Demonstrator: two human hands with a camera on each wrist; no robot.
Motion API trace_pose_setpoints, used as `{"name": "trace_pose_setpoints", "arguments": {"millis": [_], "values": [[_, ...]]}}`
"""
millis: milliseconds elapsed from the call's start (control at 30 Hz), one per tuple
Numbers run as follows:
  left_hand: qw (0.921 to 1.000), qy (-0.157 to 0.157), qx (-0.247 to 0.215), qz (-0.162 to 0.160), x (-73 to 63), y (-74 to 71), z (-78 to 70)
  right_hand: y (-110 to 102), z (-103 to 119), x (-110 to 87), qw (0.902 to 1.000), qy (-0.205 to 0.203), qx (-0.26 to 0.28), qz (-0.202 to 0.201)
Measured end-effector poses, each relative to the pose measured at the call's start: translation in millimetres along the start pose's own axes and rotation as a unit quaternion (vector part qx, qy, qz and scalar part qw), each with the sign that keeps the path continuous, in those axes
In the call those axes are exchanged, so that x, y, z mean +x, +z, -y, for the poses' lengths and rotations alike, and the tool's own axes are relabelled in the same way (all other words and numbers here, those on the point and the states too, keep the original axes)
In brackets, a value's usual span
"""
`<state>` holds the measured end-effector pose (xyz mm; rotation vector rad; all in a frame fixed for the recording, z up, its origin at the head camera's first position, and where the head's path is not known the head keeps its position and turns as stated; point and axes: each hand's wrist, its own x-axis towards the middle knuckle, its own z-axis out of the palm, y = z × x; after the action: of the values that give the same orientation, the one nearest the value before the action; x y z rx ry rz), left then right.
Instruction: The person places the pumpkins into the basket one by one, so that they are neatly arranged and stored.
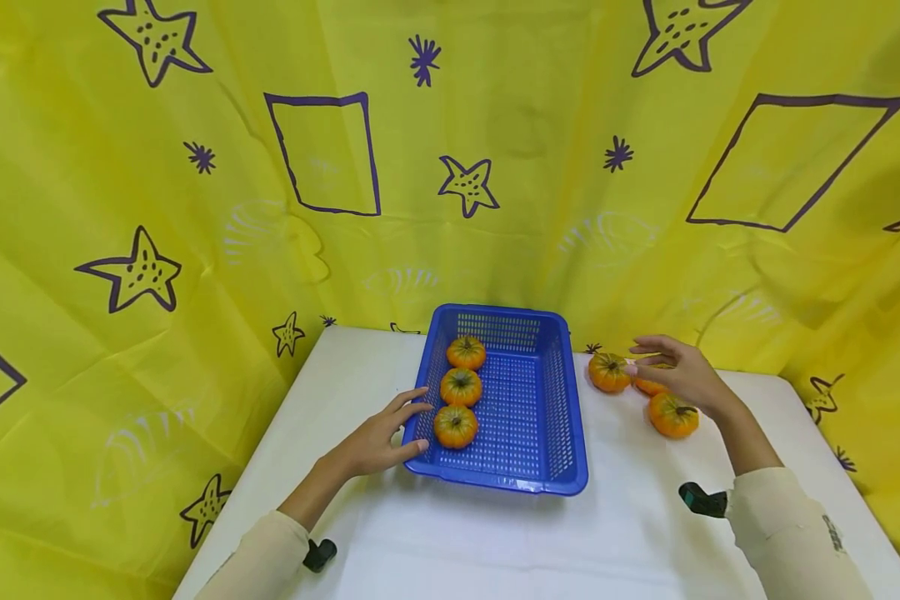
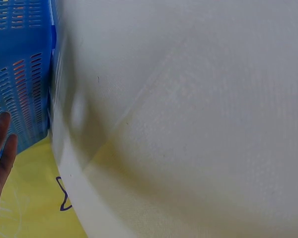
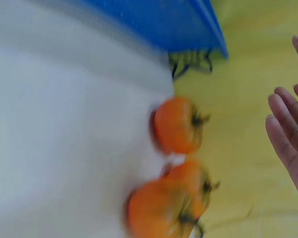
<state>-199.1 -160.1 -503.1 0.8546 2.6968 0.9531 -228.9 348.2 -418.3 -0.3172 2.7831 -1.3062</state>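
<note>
A blue plastic basket (image 1: 513, 400) with slotted walls stands on the white table. Along its left side, three small orange pumpkins sit in a row: a far one (image 1: 466, 352), a middle one (image 1: 461, 388) and a near one (image 1: 455, 427). My left hand (image 1: 378, 437) has its fingers spread right at the basket's left rim. Over on the right, my right hand (image 1: 678, 371) hovers with loosely extended fingers above three more pumpkins: one on the left (image 1: 607, 372), one in front (image 1: 673, 416) and one (image 1: 648, 387) partly hidden beneath the hand. Nothing is held by either hand.
A yellow curtain (image 1: 532, 250) with purple stars and frames hangs behind and beside the table (image 1: 480, 542). The pumpkins on the right lie near the table's back edge, to the right of the basket.
</note>
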Motion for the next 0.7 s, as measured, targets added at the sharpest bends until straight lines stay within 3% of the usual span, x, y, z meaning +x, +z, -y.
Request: {"name": "trace_pose_setpoints", "arguments": {"millis": [300,567,700], "values": [[1.0,-0.005,-0.002,-0.002,-0.4,0.2,-0.2,-21,-48,-28.9,0.9982,0.039,-0.036,-0.028],[1.0,-0.007,0.002,-0.001,0.3,-0.4,-0.7,-18,-80,-40.3,0.9938,0.102,-0.044,0.005],[1.0,-0.009,0.001,0.001,0.5,-0.6,-1.3,-13,-91,-42.7,0.9925,0.11,-0.049,0.018]]}}
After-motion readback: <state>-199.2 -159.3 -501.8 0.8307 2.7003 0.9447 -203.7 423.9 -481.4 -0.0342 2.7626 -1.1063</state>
